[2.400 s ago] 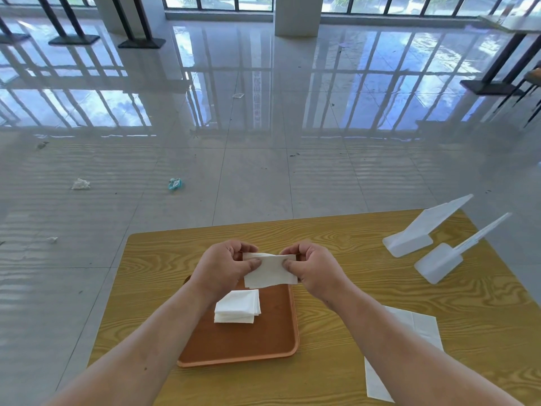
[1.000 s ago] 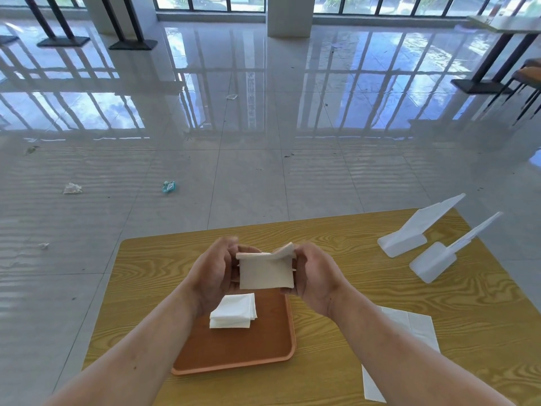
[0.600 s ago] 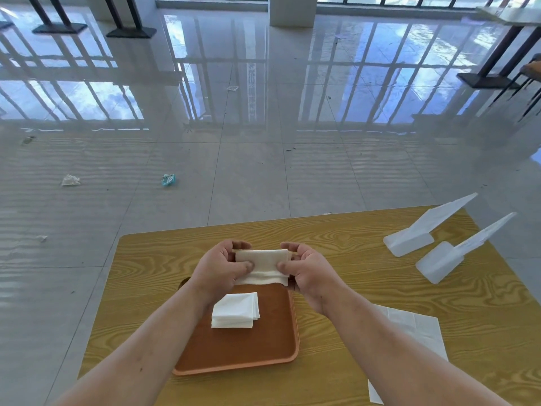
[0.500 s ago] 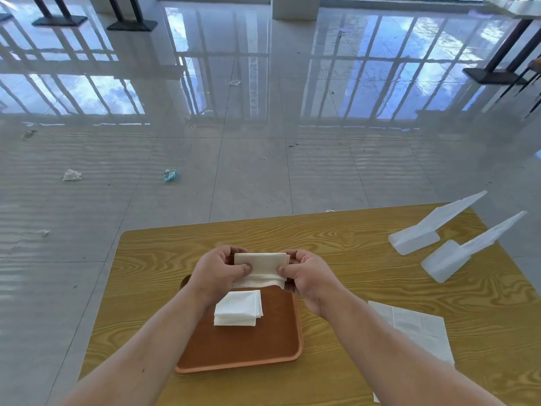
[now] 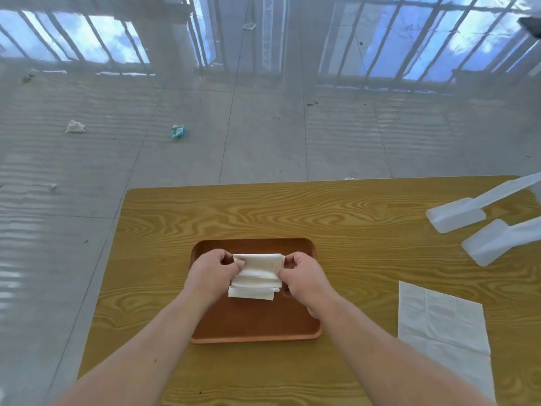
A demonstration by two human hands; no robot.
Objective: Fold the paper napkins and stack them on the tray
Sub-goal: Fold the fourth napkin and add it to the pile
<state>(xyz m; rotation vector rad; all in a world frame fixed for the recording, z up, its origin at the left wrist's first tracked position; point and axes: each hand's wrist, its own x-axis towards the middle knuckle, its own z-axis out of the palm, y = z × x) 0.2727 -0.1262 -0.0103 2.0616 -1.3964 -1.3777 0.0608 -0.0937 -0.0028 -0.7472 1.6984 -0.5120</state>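
Observation:
A brown tray point(image 5: 254, 320) lies on the wooden table point(image 5: 336, 218) in front of me. A folded white napkin point(image 5: 260, 266) is pinched at its left edge by my left hand point(image 5: 212, 273) and at its right edge by my right hand point(image 5: 304, 278). It is low over the small stack of folded napkins point(image 5: 251, 293) on the tray; whether it rests on the stack I cannot tell. The stack's back part is hidden under it.
Unfolded white napkins point(image 5: 442, 329) lie flat on the table at the right. Two white plastic stands point(image 5: 468, 212) point(image 5: 497, 241) sit at the far right edge. Litter point(image 5: 178, 131) lies on the tiled floor beyond the table's far edge.
Both hands have brought the folded napkin down from above the tray's far edge onto or just over the stack. The camera has tilted downward.

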